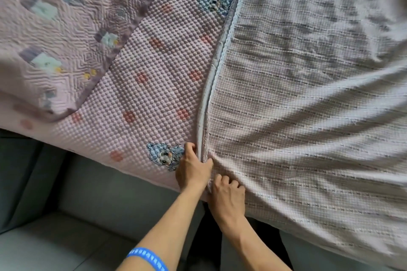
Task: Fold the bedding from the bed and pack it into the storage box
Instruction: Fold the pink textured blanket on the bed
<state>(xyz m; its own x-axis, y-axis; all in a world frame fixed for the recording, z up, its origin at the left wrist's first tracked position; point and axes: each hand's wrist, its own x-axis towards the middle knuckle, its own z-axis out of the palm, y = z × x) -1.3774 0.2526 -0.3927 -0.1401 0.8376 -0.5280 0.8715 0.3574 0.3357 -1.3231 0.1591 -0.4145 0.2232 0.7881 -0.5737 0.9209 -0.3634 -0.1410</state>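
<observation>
At the bed's near edge, the left hand [192,168] and right hand [228,199] have fingers clamped on the trimmed border of the pale checked woven blanket [308,94]. That shallow pinch could slip under the cloth's weight. Beneath lies a pink bubble-quilted mattress pad [143,61]; grey floor [66,226] below.

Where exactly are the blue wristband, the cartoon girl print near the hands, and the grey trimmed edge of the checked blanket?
Blue wristband [147,258], head view: middle of the band on the left forearm.
Cartoon girl print [164,155], head view: her face.
Grey trimmed edge [212,77], head view: midway along the binding.
</observation>
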